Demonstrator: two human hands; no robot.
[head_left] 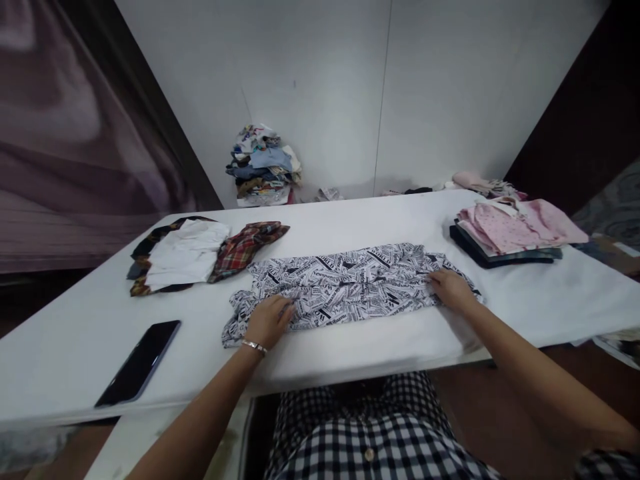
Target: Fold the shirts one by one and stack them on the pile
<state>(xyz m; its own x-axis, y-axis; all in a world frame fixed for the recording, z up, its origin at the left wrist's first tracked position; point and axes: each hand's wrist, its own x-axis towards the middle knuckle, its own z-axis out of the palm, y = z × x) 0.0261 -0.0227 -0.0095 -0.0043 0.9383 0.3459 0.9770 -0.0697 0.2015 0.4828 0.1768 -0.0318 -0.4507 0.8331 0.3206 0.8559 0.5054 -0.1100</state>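
A black-and-white newspaper-print shirt [350, 287] lies across the white table in front of me, gathered into a long strip with bunched ends. Near its left end, my left hand [270, 321], with a bracelet at the wrist, has its fingers closed on the cloth; the thumb is mostly hidden. My right hand [451, 288] pinches the fabric close to the right end. Both hands rest low at the table surface.
On the white table [210, 360] are a black phone [140, 363], a white garment [187, 253] over dark clothes, a red plaid garment [247, 247], and folded clothes topped by a pink shirt [520, 227]. A clothes pile [265, 167] stands against the wall behind.
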